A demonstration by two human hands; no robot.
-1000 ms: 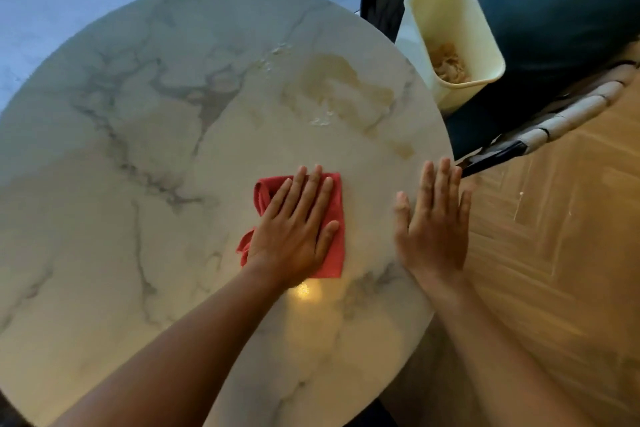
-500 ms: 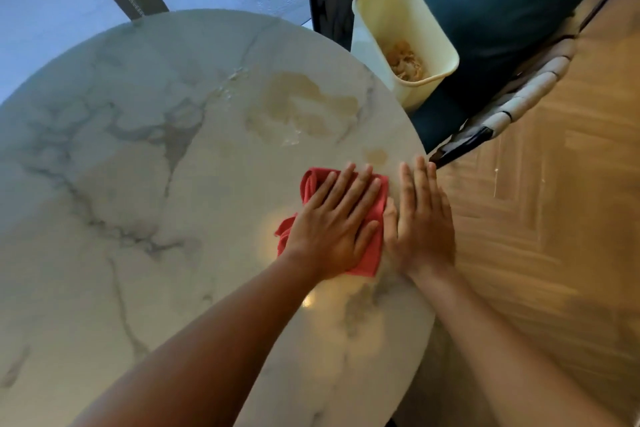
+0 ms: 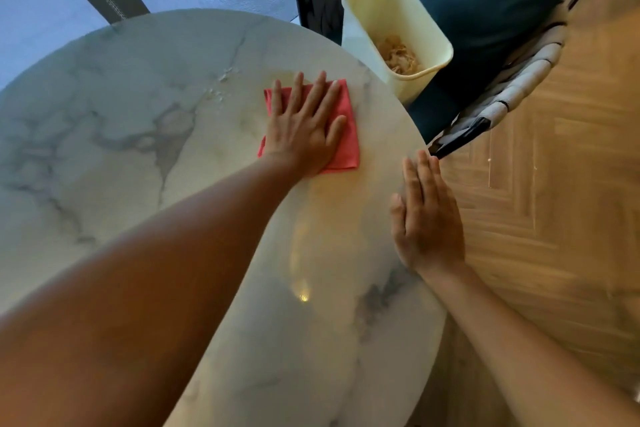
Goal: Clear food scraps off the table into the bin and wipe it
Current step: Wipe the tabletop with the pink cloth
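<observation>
Two hands in view, and we go big to small: round marble table [image 3: 104, 135] fills most of the view under both our arms; beyond our right hand sits a teal chair [image 3: 502, 10] on wooden floor [image 3: 571, 218]. Cream bin [image 3: 429, 45] stands just off the table edge, ahead of our right hand and right of our left, with food scraps [image 3: 398, 55] at its bottom. Red cloth [image 3: 348, 135] lies flat on the table under our left hand [image 3: 304, 128], fingers spread and straight, palm pressing the cloth down. Our right hand [image 3: 427, 218] is flat, fingers straight and together, at the table's rim, near the cloth but apart from it. Few small crumbs [image 3: 221, 87] lie on the table just left of our left hand's fingertips.
</observation>
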